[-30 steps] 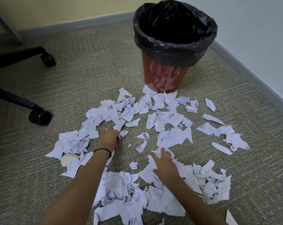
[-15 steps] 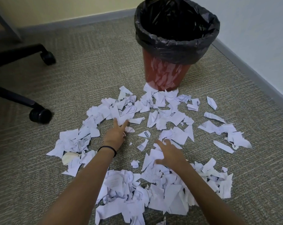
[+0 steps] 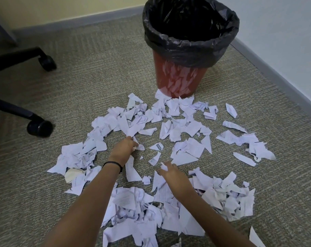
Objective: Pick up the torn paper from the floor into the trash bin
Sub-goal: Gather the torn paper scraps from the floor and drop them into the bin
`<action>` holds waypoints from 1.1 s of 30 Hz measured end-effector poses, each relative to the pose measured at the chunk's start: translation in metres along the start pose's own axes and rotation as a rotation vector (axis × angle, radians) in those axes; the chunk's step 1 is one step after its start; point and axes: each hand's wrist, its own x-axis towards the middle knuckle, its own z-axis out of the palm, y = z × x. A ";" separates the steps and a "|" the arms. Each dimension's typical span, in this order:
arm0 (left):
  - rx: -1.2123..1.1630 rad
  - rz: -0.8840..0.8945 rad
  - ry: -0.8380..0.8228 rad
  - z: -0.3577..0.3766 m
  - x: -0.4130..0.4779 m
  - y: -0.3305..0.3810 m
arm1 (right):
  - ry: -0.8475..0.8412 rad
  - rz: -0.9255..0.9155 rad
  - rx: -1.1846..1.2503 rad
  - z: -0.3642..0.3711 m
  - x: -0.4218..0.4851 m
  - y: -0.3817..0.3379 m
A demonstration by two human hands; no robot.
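Since the last frame some torn paper (image 3: 169, 136) has gone into the hands: left hand (image 3: 123, 149), splayed before, now curls round scraps; right hand (image 3: 174, 175) pinches one small piece. Nearly all of it still litters the carpet (image 3: 80, 86) in front of the trash bin (image 3: 179, 81). Barely started.

Paper (image 3: 186, 152): thin, matt, white with a faint lilac cast; creased, crumpled, ragged at torn edges; grey print on some scraps.
Bin (image 3: 179, 81): smooth red plastic, glossy enough to mirror the white scraps below.
Liner (image 3: 192, 50): thin black plastic film, wrinkled, semi-gloss, soft highlights along folds.
Carpet (image 3: 97, 86): low-pile cloth, matt, rough, flecked beige and grey in ribbed rows.
Chair legs (image 3: 12, 108): black, smooth, satin finish.
Castors (image 3: 39, 128): black plastic, slight sheen.
Skirting (image 3: 276, 76): grey, smooth, matt.
Wall (image 3: 284, 32): painted, pale, matt.
Wristband (image 3: 113, 164): thin, black, matt.
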 end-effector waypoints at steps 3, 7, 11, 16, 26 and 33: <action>-0.047 -0.022 0.025 -0.002 0.001 0.002 | -0.019 0.007 0.013 0.000 0.007 0.008; -0.300 -0.123 0.197 -0.024 0.005 0.013 | 0.007 0.106 0.199 -0.022 0.017 0.027; -0.752 -0.160 0.438 -0.074 0.005 0.039 | 0.239 0.162 0.690 -0.082 0.012 0.049; -1.129 -0.028 0.557 -0.157 0.015 0.074 | 0.475 0.152 0.994 -0.173 0.006 0.072; -1.333 0.074 0.619 -0.265 0.060 0.127 | 0.785 0.046 1.615 -0.306 0.047 0.074; -1.743 -0.115 0.514 -0.281 0.092 0.158 | 0.789 0.107 2.118 -0.326 0.072 0.075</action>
